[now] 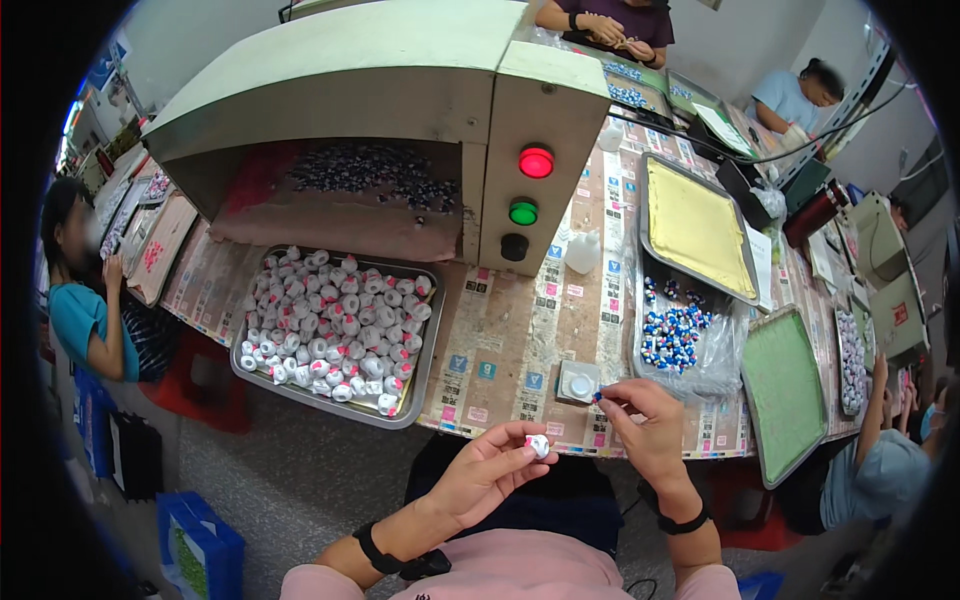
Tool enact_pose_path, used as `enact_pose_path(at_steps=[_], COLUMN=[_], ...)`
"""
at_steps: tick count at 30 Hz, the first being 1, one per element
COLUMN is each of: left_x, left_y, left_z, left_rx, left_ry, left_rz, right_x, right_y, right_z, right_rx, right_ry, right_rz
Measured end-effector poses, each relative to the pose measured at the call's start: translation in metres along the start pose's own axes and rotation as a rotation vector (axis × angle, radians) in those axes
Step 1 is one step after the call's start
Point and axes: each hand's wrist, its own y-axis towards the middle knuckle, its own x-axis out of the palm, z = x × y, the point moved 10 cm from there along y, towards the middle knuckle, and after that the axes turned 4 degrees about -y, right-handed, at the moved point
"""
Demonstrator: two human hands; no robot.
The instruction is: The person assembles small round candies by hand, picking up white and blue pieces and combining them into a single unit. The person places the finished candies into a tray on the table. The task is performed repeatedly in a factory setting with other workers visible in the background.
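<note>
Your bench (500, 350) is a long worktop covered in printed sheets, with a pale green hooded machine (350, 80) at the back showing a red lamp (536, 162) above a green lamp (523, 212).

Your left hand (485, 475) is held below the bench edge, palm turned up, fingers curled; thumb and forefinger pinch a small white piece (538, 446). Your right hand (645, 420) sits just beside it at the bench edge, fingers closed in a pinch on a small blue piece (598, 397). The two pieces are near each other but apart.

A metal tray (425, 370) to your left front holds a heap of white pieces with pink marks. A clear bag of blue and white pieces (672, 335) lies to your right front. A small white dish (578, 381) rests on the bench just beyond your right hand. A tray with a yellow liner (695, 225) and a green tray (785, 390) lie farther right. Other people sit around the bench.
</note>
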Motion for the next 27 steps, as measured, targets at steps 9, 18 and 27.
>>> enact_pose_path(at_steps=[9,18,27], left_x=[-0.005,-0.012,-0.008], left_y=[-0.007,-0.008,-0.006], left_z=[0.001,0.001,0.005], left_rx=[0.022,0.025,0.049], left_ry=[-0.026,-0.027,0.004], left_rz=[0.007,0.034,0.033], right_x=[0.018,0.025,0.022], right_y=[0.012,0.015,0.013], right_z=[-0.009,-0.016,-0.016], right_rx=[-0.152,-0.242,-0.221], right_ry=[-0.198,-0.3,-0.275], right_rz=[0.019,0.009,0.02])
